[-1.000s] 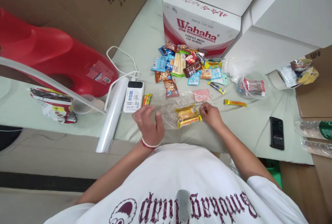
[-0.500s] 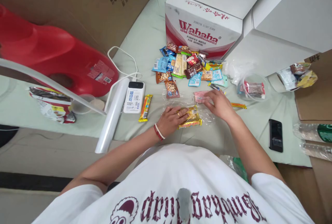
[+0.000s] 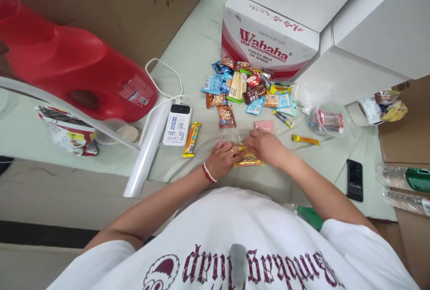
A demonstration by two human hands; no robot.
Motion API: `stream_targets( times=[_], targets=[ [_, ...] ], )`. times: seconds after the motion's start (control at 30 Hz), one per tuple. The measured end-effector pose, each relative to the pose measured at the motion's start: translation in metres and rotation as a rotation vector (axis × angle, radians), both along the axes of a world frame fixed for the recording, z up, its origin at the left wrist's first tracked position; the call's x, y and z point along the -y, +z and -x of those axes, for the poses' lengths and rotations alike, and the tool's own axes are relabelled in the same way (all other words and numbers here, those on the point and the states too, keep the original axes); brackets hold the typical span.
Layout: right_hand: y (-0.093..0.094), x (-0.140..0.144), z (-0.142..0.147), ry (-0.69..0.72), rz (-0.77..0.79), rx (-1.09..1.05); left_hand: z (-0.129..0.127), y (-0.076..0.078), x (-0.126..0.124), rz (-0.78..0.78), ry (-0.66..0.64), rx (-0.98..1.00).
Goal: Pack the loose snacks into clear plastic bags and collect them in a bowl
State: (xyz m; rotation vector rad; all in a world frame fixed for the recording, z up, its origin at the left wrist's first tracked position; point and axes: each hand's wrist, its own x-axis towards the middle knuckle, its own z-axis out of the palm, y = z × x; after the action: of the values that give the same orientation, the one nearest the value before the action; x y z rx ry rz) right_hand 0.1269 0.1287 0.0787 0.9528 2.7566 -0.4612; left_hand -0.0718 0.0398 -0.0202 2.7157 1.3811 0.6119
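A gold-yellow snack packet (image 3: 250, 162) lies at the table's near edge, under my hands. My left hand (image 3: 220, 160) presses its left end, fingers bent over it. My right hand (image 3: 265, 147) is on the packet's upper side, fingers drawn together on clear plastic film (image 3: 231, 136). Part of that film spreads just beyond my fingers; the fingertips are partly hidden. A flat pink packet (image 3: 264, 126) sits right behind my right hand. Beyond it is a pile of small wrapped snacks (image 3: 240, 86). A yellow-orange snack bar (image 3: 191, 140) lies to the left.
A film roll (image 3: 148, 151) and white power bank (image 3: 178, 125) with its cable are at left, near a large red jug (image 3: 83, 70). A Wahaha carton (image 3: 268, 39) stands behind. On the right are a clear tub (image 3: 327, 119), thin yellow stick (image 3: 305, 140) and black phone (image 3: 354, 180).
My right hand has moved left and nearer, from the pink packet onto the yellow packet, drawing film over it. My left hand stays on the packet. The view has shifted slightly.
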Motion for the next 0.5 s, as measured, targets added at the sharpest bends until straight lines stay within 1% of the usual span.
stream_targets(
  times=[0.07, 0.13, 0.2, 0.23, 0.27, 0.3, 0.33, 0.4, 0.43, 0.47, 0.5],
  targets=[
    [-0.011, 0.034, -0.010, 0.055, -0.050, 0.012, 0.002, -0.004, -0.001, -0.008, -0.032, 0.058],
    [-0.029, 0.060, -0.019, 0.060, -0.103, -0.014, 0.008, -0.008, -0.001, 0.024, -0.074, 0.137],
    [-0.048, 0.076, -0.025, 0.041, -0.129, -0.068, 0.020, -0.011, 0.002, 0.097, -0.120, 0.252],
    [-0.055, 0.082, -0.027, 0.032, -0.128, -0.094, 0.027, -0.011, 0.004, 0.152, -0.119, 0.325],
    [-0.061, 0.085, -0.027, 0.027, -0.124, -0.114, 0.033, -0.011, 0.006, 0.214, -0.083, 0.410],
    [-0.065, 0.088, -0.027, 0.020, -0.118, -0.128, 0.039, -0.010, 0.009, 0.270, -0.003, 0.506],
    [-0.067, 0.091, -0.026, 0.012, -0.111, -0.134, 0.043, -0.009, 0.011, 0.310, 0.131, 0.605],
    [-0.067, 0.093, -0.023, -0.003, -0.095, -0.136, 0.045, -0.004, 0.013, 0.328, 0.470, 0.753],
    [-0.065, 0.094, -0.022, -0.010, -0.089, -0.136, 0.042, 0.000, 0.013, 0.313, 0.609, 0.771],
    [-0.064, 0.094, -0.021, -0.014, -0.086, -0.137, 0.038, 0.003, 0.012, 0.301, 0.697, 0.738],
    [-0.063, 0.093, -0.020, -0.016, -0.088, -0.135, 0.034, 0.007, 0.012, 0.303, 0.727, 0.662]
  ],
)
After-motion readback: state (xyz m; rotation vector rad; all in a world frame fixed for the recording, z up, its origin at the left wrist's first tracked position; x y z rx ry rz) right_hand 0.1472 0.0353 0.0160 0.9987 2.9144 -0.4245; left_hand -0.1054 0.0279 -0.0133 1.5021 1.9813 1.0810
